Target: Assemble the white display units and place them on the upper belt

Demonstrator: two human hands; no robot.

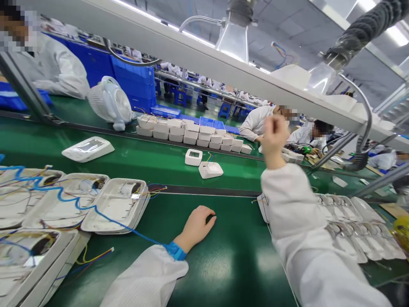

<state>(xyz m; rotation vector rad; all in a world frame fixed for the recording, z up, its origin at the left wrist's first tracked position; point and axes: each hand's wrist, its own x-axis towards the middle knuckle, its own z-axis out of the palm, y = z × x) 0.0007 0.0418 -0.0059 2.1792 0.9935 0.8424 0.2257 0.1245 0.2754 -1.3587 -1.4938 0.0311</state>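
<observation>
My left hand (197, 224) rests on the green mat, fingers curled loosely with the thumb and forefinger together; nothing shows in it. A blue wrist strap (175, 250) with a coiled blue cord sits at its cuff. My right hand (273, 135) is raised in the air in a loose fist, smeared by motion; I cannot make out whether it holds anything. White open housings with coloured wires (118, 204) lie left of the left hand. More white housings (345, 224) lie overlapped under my right arm.
A green conveyor (143, 157) runs across, carrying a white cover (87, 149) and two small white parts (210, 169). Stacked white boxes (191, 132) and a small fan (110, 102) stand beyond. Workers in white coats sit at the far side. An overhead rail with extraction hoses crosses above.
</observation>
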